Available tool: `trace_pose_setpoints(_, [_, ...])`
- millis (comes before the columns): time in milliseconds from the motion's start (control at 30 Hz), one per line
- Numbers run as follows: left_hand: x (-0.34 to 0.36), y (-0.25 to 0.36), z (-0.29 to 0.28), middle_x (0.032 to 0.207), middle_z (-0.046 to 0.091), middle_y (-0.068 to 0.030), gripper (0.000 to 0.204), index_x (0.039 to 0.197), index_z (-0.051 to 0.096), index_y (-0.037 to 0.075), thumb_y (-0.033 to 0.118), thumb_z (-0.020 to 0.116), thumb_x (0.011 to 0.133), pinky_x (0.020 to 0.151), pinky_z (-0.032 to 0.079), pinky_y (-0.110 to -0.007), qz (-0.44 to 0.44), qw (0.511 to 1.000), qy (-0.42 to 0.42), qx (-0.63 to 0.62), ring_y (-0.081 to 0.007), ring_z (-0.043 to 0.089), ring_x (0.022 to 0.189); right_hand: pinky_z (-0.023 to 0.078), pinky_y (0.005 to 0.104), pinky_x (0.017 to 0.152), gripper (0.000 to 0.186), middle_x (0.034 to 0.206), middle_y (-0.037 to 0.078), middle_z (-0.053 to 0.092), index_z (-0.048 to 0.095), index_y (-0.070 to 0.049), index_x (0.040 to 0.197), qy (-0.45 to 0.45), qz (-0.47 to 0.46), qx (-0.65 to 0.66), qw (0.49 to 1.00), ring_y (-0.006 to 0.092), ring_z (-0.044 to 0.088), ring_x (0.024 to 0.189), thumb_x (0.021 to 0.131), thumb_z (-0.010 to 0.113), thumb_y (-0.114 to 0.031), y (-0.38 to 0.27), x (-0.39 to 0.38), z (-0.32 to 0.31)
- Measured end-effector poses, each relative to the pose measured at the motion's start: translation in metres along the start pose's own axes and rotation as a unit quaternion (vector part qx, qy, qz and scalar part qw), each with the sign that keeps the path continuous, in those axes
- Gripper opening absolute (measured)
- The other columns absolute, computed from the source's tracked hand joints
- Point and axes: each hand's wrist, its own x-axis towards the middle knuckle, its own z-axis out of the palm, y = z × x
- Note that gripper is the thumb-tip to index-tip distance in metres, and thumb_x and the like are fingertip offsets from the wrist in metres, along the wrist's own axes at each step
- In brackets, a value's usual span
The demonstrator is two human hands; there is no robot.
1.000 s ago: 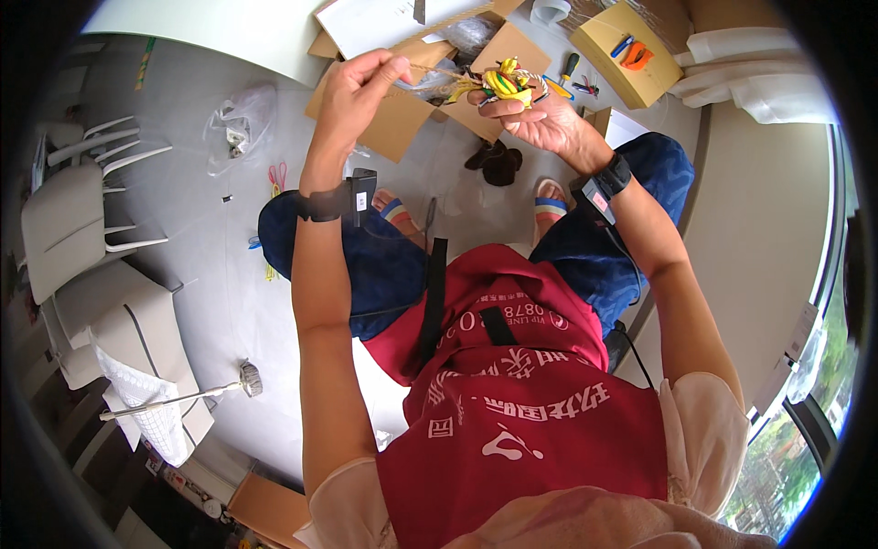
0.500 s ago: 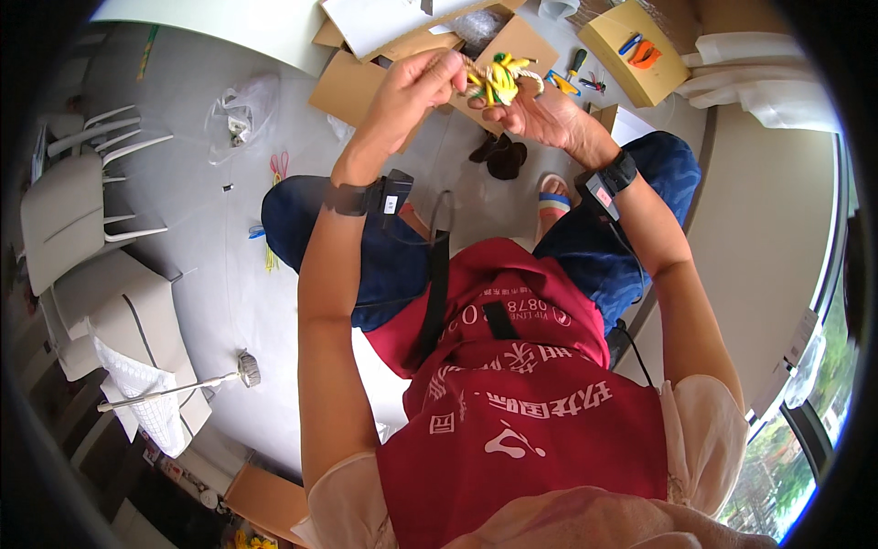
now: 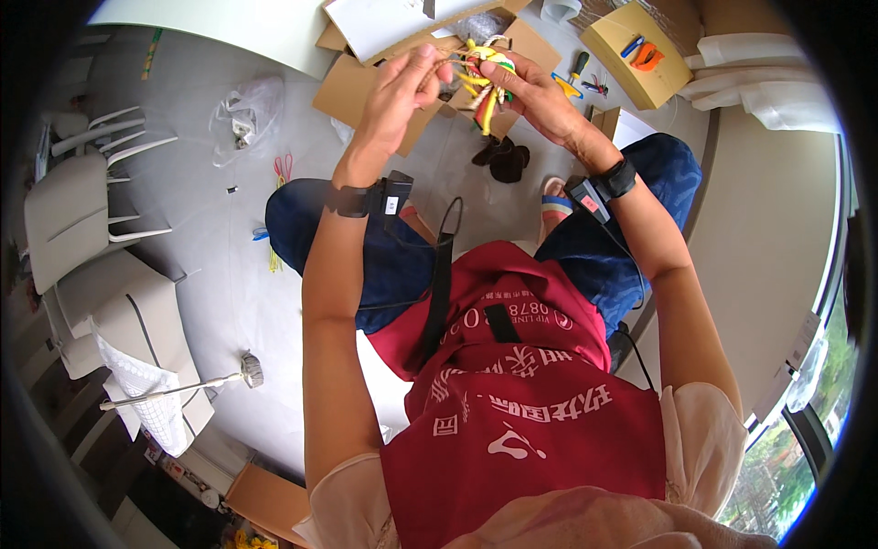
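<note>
Right hand: I grip the multicoloured cord bundle [image 3: 487, 84] | Left hand [image 3: 399, 91], left of bundle: I pinch brown twine [image 3: 460, 61] | Risk: uneven pull could tangle it.

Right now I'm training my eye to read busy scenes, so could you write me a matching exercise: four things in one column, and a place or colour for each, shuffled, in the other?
Things
1. cord bundle
2. orange item
3. long-handled brush
4. apron

Places and colours
A. has a grey head, with its handle crossing a white cloth
B. dark red, worn by the person
C. mostly yellow, in the grip of the right hand
D. lying on the yellowish-brown box

Right pairs: 1-C, 2-D, 3-A, 4-B
</note>
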Motion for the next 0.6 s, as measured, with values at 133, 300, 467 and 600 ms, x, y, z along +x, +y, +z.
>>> trace_pose_setpoints(133, [-0.004,0.017,-0.005,0.064,0.034,0.0066,0.046,0.103,0.067,0.002,0.039,0.041,0.110,0.056,0.024,-0.022,0.023,0.989,0.068,0.126,-0.0045,0.027,0.056,0.045,0.0294,0.099,0.049,0.113,0.000,0.064,0.059,-0.009,0.133,-0.008,-0.017,-0.076,0.997,0.0082,0.055,0.108,0.100,0.061,-0.046,-0.014,-0.006,0.002])
trace_pose_setpoints(300, [-0.003,0.009,-0.006,0.068,0.046,0.0051,0.045,0.102,0.069,0.003,0.040,0.044,0.109,0.061,0.030,-0.020,0.023,0.989,0.078,0.125,-0.0053,0.035,0.062,0.045,0.0249,0.091,0.048,0.110,0.000,0.065,0.061,-0.008,0.131,0.012,0.021,-0.069,0.997,0.0069,0.055,0.103,0.099,0.063,-0.045,-0.017,-0.010,-0.001])
trace_pose_setpoints(467, [0.003,-0.002,-0.003,0.104,0.069,0.0002,0.039,0.110,0.069,0.006,0.037,0.046,0.108,0.076,0.037,-0.022,0.091,0.986,0.101,0.091,-0.0059,0.045,0.084,0.047,0.0238,0.078,0.042,0.106,0.000,0.065,0.057,-0.007,0.130,0.025,-0.051,-0.018,0.998,0.0062,0.058,0.098,0.097,0.064,-0.033,-0.011,-0.008,0.002])
trace_pose_setpoints(600, [0.005,-0.005,0.011,0.114,0.067,-0.0059,0.036,0.107,0.066,0.006,0.035,0.044,0.109,0.078,0.038,-0.024,0.092,0.993,0.077,-0.009,-0.0073,0.047,0.086,0.052,0.0250,0.077,0.036,0.107,0.003,0.065,0.056,-0.006,0.128,0.048,0.000,0.106,0.993,0.0111,0.064,0.094,0.094,0.058,-0.017,-0.015,-0.007,0.007])
